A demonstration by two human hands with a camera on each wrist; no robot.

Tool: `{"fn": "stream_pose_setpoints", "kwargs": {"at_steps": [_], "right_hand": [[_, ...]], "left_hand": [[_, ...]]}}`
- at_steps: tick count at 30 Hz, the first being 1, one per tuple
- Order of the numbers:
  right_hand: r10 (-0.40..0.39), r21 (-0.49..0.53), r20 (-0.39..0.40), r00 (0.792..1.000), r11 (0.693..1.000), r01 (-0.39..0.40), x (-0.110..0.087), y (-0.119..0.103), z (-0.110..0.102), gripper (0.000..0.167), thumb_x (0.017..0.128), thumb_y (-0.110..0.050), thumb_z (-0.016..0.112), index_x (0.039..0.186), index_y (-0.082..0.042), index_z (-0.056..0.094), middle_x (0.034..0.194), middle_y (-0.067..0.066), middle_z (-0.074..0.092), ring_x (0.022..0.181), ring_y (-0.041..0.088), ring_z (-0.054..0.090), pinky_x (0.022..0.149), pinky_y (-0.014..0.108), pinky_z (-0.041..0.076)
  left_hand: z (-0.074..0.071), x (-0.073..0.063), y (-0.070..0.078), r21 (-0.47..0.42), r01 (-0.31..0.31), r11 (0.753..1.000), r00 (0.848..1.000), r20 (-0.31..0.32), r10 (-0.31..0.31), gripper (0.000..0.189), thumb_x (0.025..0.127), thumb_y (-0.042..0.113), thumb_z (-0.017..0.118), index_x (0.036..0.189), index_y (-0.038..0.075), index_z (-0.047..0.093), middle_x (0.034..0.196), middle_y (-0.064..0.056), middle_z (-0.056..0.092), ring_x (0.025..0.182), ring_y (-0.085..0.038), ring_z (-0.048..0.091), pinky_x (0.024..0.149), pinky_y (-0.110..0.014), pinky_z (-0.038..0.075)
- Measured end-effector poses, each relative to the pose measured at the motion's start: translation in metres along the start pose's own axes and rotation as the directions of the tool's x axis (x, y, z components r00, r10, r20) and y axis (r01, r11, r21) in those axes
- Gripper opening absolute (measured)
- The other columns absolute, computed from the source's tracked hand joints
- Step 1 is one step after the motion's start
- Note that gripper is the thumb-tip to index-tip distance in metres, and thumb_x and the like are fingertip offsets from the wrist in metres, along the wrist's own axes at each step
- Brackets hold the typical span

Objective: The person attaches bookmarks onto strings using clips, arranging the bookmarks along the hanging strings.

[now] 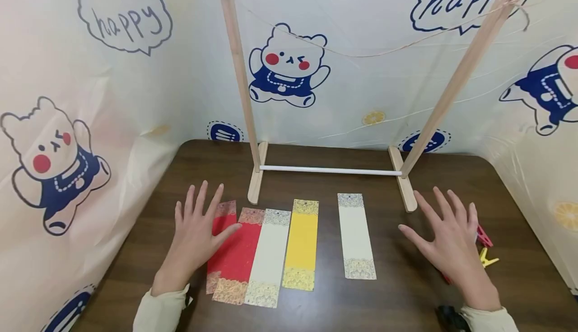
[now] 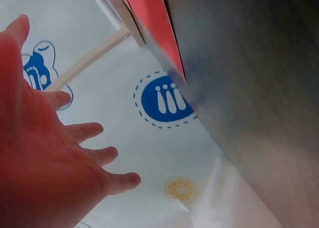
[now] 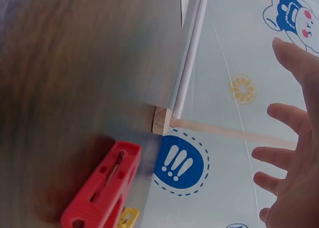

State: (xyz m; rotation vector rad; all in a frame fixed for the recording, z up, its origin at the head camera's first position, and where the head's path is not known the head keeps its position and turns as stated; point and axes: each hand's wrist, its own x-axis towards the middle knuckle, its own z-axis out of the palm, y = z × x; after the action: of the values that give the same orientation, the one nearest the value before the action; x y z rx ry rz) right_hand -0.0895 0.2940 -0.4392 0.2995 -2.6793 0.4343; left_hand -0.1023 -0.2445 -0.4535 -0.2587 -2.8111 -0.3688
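My left hand point(image 1: 191, 239) hovers with fingers spread over the left edge of two overlapping red paper strips point(image 1: 241, 252). Beside them lie a white strip point(image 1: 267, 257) and a yellow strip point(image 1: 301, 244), with another white strip point(image 1: 356, 234) apart to the right; all have patterned ends. My right hand point(image 1: 451, 244), fingers also spread, is held above the table's right side and holds nothing. Partly hidden beneath it are a red clip point(image 3: 102, 188) and a yellow clip point(image 1: 487, 258). In the left wrist view the left palm point(image 2: 45, 153) faces a red strip point(image 2: 154, 26) at the table edge.
Behind the strips stands a wooden frame with a left post point(image 1: 239, 76), a right post point(image 1: 465, 76) and a white bottom rod point(image 1: 329, 170). A thin string point(image 1: 356, 55) sags between the posts. A black object point(image 1: 449, 318) lies near the right sleeve. A printed curtain point(image 1: 194, 81) hangs behind the table point(image 1: 393, 302).
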Motion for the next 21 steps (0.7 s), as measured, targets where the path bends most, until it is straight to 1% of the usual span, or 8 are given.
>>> {"fn": "stream_pose_setpoints", "kwargs": {"at_steps": [5, 10, 14, 18, 21], "right_hand": [[-0.004, 0.009, -0.011, 1.000, 1.000, 0.004, 0.000, 0.001, -0.003, 0.086, 0.075, -0.052, 0.080, 0.149, -0.024, 0.047, 0.153, 0.024, 0.036, 0.145, 0.044, 0.019, 0.112, 0.071, -0.004], [0.000, 0.023, -0.037, 0.999, 1.000, 0.001, -0.002, 0.007, -0.007, 0.084, 0.074, -0.045, 0.083, 0.148, -0.024, 0.049, 0.154, 0.024, 0.035, 0.145, 0.044, 0.020, 0.112, 0.071, -0.004], [0.012, 0.030, -0.058, 0.998, 1.000, -0.010, -0.006, 0.013, -0.009, 0.082, 0.074, -0.041, 0.083, 0.147, -0.024, 0.051, 0.154, 0.023, 0.035, 0.145, 0.044, 0.021, 0.113, 0.071, -0.002], [0.015, 0.035, -0.047, 0.999, 0.999, -0.013, -0.006, 0.018, -0.008, 0.078, 0.076, -0.041, 0.082, 0.145, -0.022, 0.052, 0.154, 0.024, 0.035, 0.144, 0.045, 0.022, 0.113, 0.071, -0.001], [0.038, 0.040, -0.038, 0.999, 0.999, -0.037, -0.010, 0.023, -0.010, 0.076, 0.078, -0.041, 0.081, 0.145, -0.021, 0.052, 0.154, 0.024, 0.034, 0.143, 0.046, 0.023, 0.112, 0.071, -0.002]], "left_hand": [[-0.003, 0.000, 0.003, 0.030, -0.030, 0.999, 1.000, 0.011, 0.029, 0.108, 0.073, 0.060, 0.077, 0.159, 0.025, 0.023, 0.162, -0.019, 0.017, 0.148, -0.045, 0.008, 0.108, -0.077, 0.014], [-0.005, 0.008, 0.007, 0.039, -0.037, 0.999, 0.999, 0.026, 0.036, 0.109, 0.073, 0.058, 0.079, 0.159, 0.025, 0.022, 0.162, -0.019, 0.017, 0.149, -0.044, 0.009, 0.109, -0.076, 0.014], [-0.001, 0.013, 0.011, 0.029, -0.037, 0.999, 0.998, 0.061, 0.036, 0.108, 0.073, 0.058, 0.079, 0.159, 0.026, 0.022, 0.163, -0.017, 0.017, 0.149, -0.043, 0.009, 0.109, -0.075, 0.015], [0.002, 0.012, 0.015, 0.018, -0.025, 1.000, 0.995, 0.102, 0.023, 0.108, 0.073, 0.059, 0.079, 0.159, 0.026, 0.023, 0.162, -0.018, 0.018, 0.149, -0.043, 0.009, 0.108, -0.076, 0.015], [0.004, 0.013, 0.023, 0.002, -0.026, 1.000, 0.989, 0.143, 0.026, 0.107, 0.073, 0.059, 0.079, 0.159, 0.026, 0.024, 0.162, -0.017, 0.018, 0.148, -0.043, 0.010, 0.108, -0.076, 0.014]]}}
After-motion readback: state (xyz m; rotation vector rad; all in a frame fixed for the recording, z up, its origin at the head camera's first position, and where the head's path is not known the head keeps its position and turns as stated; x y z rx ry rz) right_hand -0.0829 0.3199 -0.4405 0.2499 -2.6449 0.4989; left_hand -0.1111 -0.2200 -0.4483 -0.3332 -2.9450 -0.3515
